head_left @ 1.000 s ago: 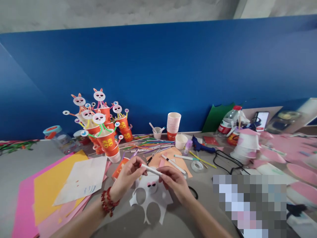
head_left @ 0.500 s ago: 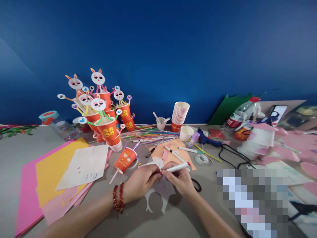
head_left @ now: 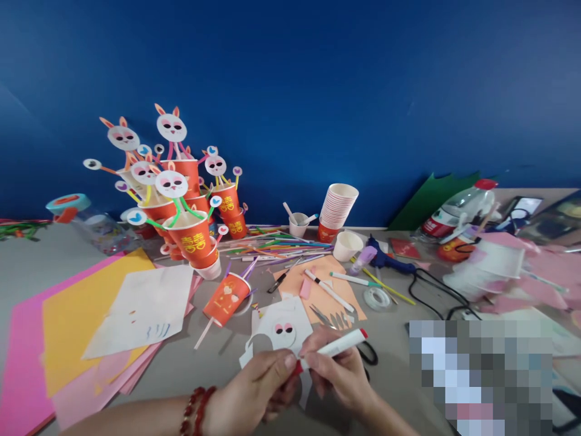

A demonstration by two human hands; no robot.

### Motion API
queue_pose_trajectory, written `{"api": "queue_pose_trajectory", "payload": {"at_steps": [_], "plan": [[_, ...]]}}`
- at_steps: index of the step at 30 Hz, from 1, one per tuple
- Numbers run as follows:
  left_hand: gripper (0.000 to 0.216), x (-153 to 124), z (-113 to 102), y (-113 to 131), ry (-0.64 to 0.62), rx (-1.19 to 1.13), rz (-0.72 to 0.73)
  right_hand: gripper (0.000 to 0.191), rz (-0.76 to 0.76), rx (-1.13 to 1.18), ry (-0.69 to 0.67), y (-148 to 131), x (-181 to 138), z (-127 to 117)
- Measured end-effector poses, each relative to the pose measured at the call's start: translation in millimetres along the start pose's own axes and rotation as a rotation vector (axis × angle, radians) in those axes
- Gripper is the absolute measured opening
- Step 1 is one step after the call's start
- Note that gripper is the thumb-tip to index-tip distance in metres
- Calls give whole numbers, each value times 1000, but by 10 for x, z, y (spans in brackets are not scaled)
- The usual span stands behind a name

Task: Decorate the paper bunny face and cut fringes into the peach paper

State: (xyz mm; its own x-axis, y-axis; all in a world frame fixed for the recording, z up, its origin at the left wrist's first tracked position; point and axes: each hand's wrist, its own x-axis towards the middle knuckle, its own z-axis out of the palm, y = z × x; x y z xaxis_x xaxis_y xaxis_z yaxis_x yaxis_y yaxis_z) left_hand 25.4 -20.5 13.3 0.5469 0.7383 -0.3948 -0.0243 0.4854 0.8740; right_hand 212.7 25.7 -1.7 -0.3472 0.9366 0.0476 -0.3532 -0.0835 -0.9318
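Observation:
My right hand [head_left: 340, 372] grips a white marker [head_left: 342, 343] with a red tail end. My left hand [head_left: 254, 387], with red bead bracelets at its wrist, pinches the marker's red cap [head_left: 298, 367]. Cap and barrel are close together between my fingertips; whether they are joined I cannot tell. Just beyond my hands lies a white paper disc [head_left: 282, 340] with two dark eyes under pink lids. It rests on a white paper sheet [head_left: 295, 306]. Part of a cut-out white paper scrap [head_left: 305, 390] shows beneath my hands.
Stacked red cups [head_left: 188, 239] with paper rabbit heads stand back left. A red cup [head_left: 227, 297] lies tipped near coloured paper sheets [head_left: 27, 339]. Further back are a cup stack [head_left: 339, 203] and scattered pipe cleaners [head_left: 272, 244]. To the right sit a tape roll [head_left: 377, 298] and a blue glue gun [head_left: 390, 260].
Both hands have moved down in the view, toward me, with the marker. The paper disc with eyes, covered before, now shows. The camera view has shifted slightly.

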Motion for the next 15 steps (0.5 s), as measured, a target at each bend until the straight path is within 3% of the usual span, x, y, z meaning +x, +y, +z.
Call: {"api": "queue_pose_trajectory", "payload": {"at_steps": [2, 4, 6, 8, 10, 12, 15], "plan": [[57, -45, -69, -65, 22, 71, -84, 33, -172, 89, 233, -123, 96, -131], [54, -106, -169, -133, 142, 435, 59, 33, -283, 84, 378, -197, 187, -243], [45, -143, -266, -186, 194, 615, 185, 25, -139, -86, 307, -166, 240, -286], [31, -131, -333, -219, 204, 972, 470, 26, 60, -272, 151, -53, 252, -252], [21, -81, -369, -242, 237, 1249, 713, 26, 154, -398, 23, 75, 244, -174], [15, -24, -389, -263, 272, 1397, 820, 20, 125, -499, -47, 167, 237, -93], [13, 23, -419, -302, 279, 1497, 812, 11, -5, -639, -65, 230, 238, -15]]}}
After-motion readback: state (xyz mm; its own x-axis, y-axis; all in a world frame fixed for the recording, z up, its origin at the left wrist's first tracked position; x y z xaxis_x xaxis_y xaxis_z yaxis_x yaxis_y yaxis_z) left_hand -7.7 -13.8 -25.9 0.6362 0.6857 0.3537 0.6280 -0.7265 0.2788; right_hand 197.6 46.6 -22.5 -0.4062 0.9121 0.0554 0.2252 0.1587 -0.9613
